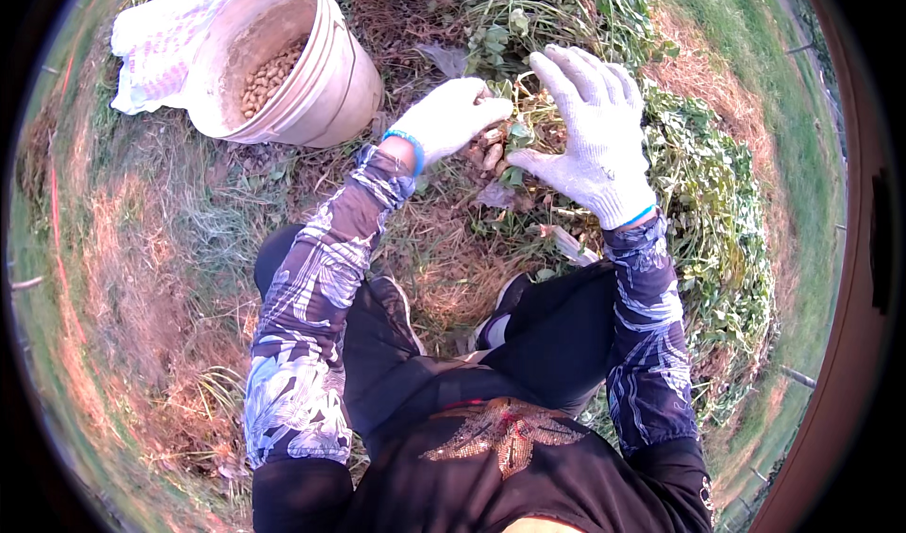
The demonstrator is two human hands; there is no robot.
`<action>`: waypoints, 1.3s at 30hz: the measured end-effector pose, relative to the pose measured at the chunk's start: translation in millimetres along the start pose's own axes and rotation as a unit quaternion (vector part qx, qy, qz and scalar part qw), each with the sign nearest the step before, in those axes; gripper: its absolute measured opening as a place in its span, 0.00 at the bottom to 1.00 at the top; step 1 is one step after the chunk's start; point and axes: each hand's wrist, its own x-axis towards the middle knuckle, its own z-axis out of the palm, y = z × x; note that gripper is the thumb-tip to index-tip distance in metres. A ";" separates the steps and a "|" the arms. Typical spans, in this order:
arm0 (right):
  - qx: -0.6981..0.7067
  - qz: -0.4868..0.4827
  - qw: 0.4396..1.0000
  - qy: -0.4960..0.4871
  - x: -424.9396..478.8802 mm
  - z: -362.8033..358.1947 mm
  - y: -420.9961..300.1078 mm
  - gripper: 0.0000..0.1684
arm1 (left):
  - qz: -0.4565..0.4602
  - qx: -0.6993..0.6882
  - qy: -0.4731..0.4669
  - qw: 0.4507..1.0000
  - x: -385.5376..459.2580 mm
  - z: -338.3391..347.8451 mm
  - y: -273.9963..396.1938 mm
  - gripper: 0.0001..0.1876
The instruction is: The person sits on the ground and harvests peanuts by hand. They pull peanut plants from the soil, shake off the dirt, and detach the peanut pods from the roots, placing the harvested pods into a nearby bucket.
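Note:
My left hand, in a white knit glove with a blue cuff, has its fingers closed on the stems of a peanut plant. My right hand, gloved the same way, is spread with its fingers apart over the plant's yellowish stems. Between the two hands lie several peanut pods, some close below my left fingers. A dirty white plastic bucket leans at the upper left, its mouth towards the lower left, with many peanuts inside.
A white printed sack lies behind the bucket. Pulled leafy peanut plants are heaped along the right, more plants at the top. A pale corn cob or husk lies near my right knee. Dry grass covers the ground between my shoes.

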 end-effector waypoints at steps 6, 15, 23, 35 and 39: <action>-0.040 0.044 0.998 0.032 6.2 -16.5 10.9 0.61 | 0.069 0.110 0.064 0.990 -6.5 -7.6 6.8 0.21; 0.029 0.040 0.989 -0.141 4.8 45.8 -0.7 0.31 | -0.015 -0.211 -0.006 0.977 -19.0 20.4 32.4 0.16; -0.061 0.053 0.990 -0.116 -9.2 69.6 -3.9 0.08 | 0.096 0.054 0.224 0.968 -2.7 25.9 24.5 0.14; 0.027 0.060 0.995 -0.070 -8.6 52.7 8.6 0.16 | 0.115 -0.246 0.332 0.904 -7.2 -81.5 31.3 0.12; 0.047 0.070 0.996 -0.042 -7.8 52.9 5.3 0.15 | 0.127 0.191 0.577 0.783 -40.5 -183.5 -3.9 0.23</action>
